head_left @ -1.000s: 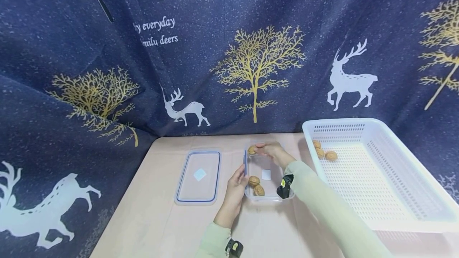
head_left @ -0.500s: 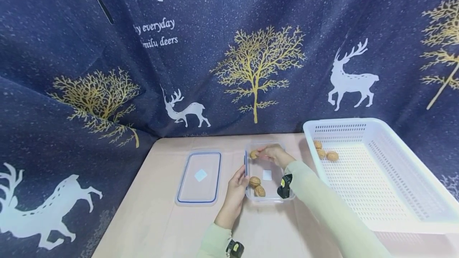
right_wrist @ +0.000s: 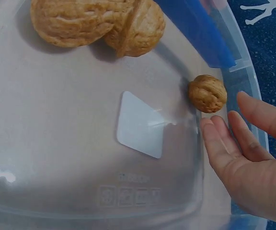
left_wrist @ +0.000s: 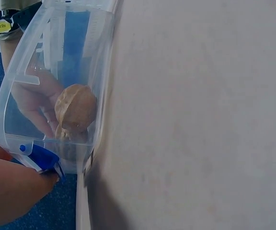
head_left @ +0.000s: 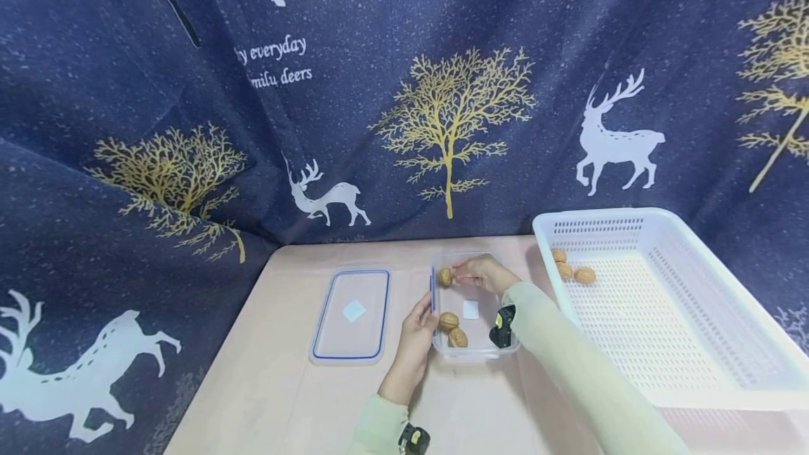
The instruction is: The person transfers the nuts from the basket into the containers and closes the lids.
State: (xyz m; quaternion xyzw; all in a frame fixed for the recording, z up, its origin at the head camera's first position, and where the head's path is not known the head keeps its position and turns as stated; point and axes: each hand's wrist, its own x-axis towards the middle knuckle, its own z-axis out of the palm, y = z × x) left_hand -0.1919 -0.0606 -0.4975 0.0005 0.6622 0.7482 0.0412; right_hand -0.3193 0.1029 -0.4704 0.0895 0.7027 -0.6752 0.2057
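Observation:
A clear plastic food container with a blue latch flap stands on the table. My left hand holds its left side, thumb and finger at the flap. Inside, my right hand is at the far end, its fingers just beside a walnut and apart from it. Two more walnuts lie together at the container's near left corner. A pale square label shows on the bottom.
On the left lies the container's clear lid with a blue seal. To the right stands a white perforated basket, with three walnuts in its far left corner. A dark blue printed cloth hangs behind the table.
My right hand has lowered the walnut into the far left corner of the container and let go of it. My left hand stays at the container's side.

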